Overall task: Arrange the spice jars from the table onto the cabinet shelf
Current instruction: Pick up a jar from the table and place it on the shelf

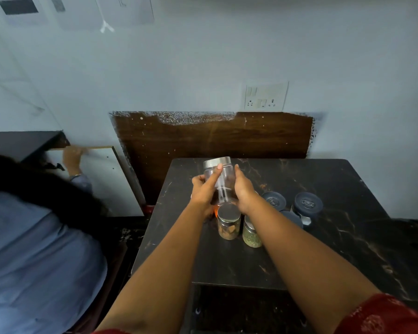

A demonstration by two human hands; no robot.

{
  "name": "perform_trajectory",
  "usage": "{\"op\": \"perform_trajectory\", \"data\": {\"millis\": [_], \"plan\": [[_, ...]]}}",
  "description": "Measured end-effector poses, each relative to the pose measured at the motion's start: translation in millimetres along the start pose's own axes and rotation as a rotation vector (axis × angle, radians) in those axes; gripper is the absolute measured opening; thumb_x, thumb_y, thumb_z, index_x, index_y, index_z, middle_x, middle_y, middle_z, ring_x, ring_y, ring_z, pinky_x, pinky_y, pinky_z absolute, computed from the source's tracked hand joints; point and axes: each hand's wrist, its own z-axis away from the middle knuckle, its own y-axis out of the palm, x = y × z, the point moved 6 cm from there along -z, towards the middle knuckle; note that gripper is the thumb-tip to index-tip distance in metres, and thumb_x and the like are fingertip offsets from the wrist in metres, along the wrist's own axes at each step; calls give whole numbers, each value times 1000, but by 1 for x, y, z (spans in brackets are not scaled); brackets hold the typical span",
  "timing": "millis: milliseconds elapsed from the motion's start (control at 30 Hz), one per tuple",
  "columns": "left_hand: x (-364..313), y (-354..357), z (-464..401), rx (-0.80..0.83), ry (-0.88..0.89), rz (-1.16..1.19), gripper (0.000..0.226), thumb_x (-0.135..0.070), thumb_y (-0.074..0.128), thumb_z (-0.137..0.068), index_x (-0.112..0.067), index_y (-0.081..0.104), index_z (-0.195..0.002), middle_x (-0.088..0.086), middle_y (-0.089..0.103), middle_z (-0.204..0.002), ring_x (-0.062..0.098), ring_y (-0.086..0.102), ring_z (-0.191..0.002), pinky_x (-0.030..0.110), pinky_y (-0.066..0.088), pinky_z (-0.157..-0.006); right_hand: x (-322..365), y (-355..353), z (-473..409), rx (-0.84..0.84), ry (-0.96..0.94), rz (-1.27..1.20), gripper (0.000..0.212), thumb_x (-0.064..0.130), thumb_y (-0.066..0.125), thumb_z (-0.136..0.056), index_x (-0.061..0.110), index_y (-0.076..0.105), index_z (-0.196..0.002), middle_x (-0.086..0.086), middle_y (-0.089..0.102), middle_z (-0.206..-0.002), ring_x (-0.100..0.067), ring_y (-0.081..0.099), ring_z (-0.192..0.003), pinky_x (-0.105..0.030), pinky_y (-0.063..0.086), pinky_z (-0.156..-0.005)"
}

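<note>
Both hands, left hand (203,186) and right hand (243,189), hold a clear round glass jar with a shiny silver lid (219,179) in a tight grip, lifted above the dark marble table (323,237).

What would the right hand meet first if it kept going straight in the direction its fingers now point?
Probably the brown wooden panel on the wall: the right hand, holding the clear jar, points up and away over bare table. Depth is unclear.

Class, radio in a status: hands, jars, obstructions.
Both hands, left and right, grip clear steel-lidded jar above dark marble table. Other jars remain on table. Second person's hand at white cabinet door.
</note>
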Motion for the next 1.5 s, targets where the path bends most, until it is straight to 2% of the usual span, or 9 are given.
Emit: {"op": "perform_trajectory", "data": {"millis": [200, 367, 567, 867, 1033, 1200, 1300, 1400, 1500], "plan": [[-21, 3, -5, -70, 136, -8, 44, -55, 55, -90, -16, 45, -109, 14, 61, -116, 27, 65, -100, 49, 56, -87, 7, 4, -8, 135, -34, -186, 58, 59, 43, -91, 16, 64, -123, -15, 70, -116, -34, 64, -111, -52, 46, -101], [-35, 16, 0, -199, 349, -524, 66, -65, 57, -83, -17, 45, -126, 1, 40, -124, 15, 39, -116, 29, 36, -93, 27, 5, -4, 15, -138, -137, 53, 55, 34, -97, 14, 63, -113, -12, 68, -105, -27, 64, -98, -44, 49, -98], [-48, 25, -14, -223, 395, -452, 57, -57, 53, -90, -12, 39, -121, 6, 57, -116, 23, 59, -107, 35, 48, -85, 57, 4, -8, -61, -303, -33, 31, 40, 41, -99, 14, 57, -104, -2, 60, -87, -13, 58, -77, -28, 48, -69], [-85, 45, -53, -211, 512, -650, 67, -70, 53, -82, -14, 47, -120, 0, 45, -115, 16, 46, -106, 30, 42, -87, 91, 16, -31, -38, -350, 2, 50, 54, 39, -94, 16, 56, -123, -7, 65, -111, -19, 62, -101, -31, 50, -78], [-102, 52, -77, -78, 547, -574, 48, -54, 34, -99, -13, 37, -124, 10, 62, -114, 22, 62, -100, 32, 49, -78, 110, 13, -48, -149, -385, 13, 61, 62, 62, -80, 20, 51, -123, -3, 65, -108, -15, 64, -94, -26, 50, -68], [-126, 49, -112, -52, 484, -571, 63, -69, 45, -87, -15, 47, -119, 3, 54, -118, 18, 52, -107, 38, 46, -95, 131, 26, -69, -66, -341, -74, 42, 57, 33, -97, 27, 62, -103, -2, 64, -104, -13, 59, -94, -34, 44, -92], [-139, 47, -125, -80, 535, -509, 62, -71, 45, -84, -16, 58, -110, 1, 61, -108, 18, 61, -100, 41, 52, -91, 140, 38, -75, -79, -361, -63, 46, 59, 42, -93, 23, 59, -117, -4, 66, -110, -17, 62, -99, -36, 50, -87], [-139, 50, -133, 55, 450, -291, 39, -54, 42, -96, -21, 45, -116, 5, 65, -105, 21, 66, -96, 45, 55, -87, 150, 43, -80, -100, -393, -53, 82, 70, 61, -68, 23, 48, -133, -5, 68, -112, -22, 66, -102, -41, 56, -82], [-139, 53, -141, 153, 294, -124, 47, -56, 39, -90, -19, 44, -119, 12, 65, -110, 25, 65, -99, 49, 54, -89, 159, 49, -80, -46, -382, 30, 71, 62, 62, -77, 22, 42, -133, -5, 64, -115, -21, 62, -104, -37, 53, -76]]}}
